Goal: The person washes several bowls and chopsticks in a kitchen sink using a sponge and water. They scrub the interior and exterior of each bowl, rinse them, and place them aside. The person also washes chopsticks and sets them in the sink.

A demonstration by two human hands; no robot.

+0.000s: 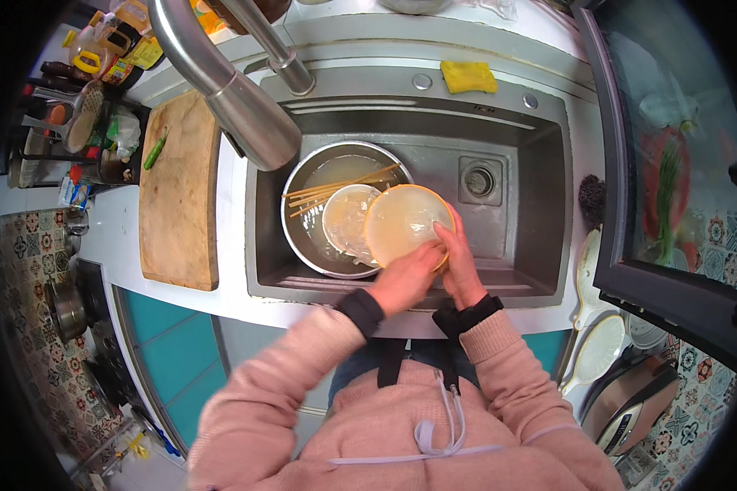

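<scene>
Over the sink, my right hand [460,255] holds a round white bowl [403,214] with an orange rim, thumb on its inside and fingers behind the edge. My left hand [406,278] is closed at the bowl's near rim, its fingertips partly hidden. Left of the bowl is a large metal basin [291,233] of cloudy water. Inside that basin lie a pale bowl [348,214], overlapped by the held one, and several wooden chopsticks [323,195] leaning across the left side.
The grey sink [540,188] has a drain [477,182] at its right. A metal faucet [258,123] hangs over its left side. A yellow cloth [468,77] lies on the back ledge. Leftward is a cutting board [180,221] with a green chili [155,153]; rightward, an open window frame [610,204].
</scene>
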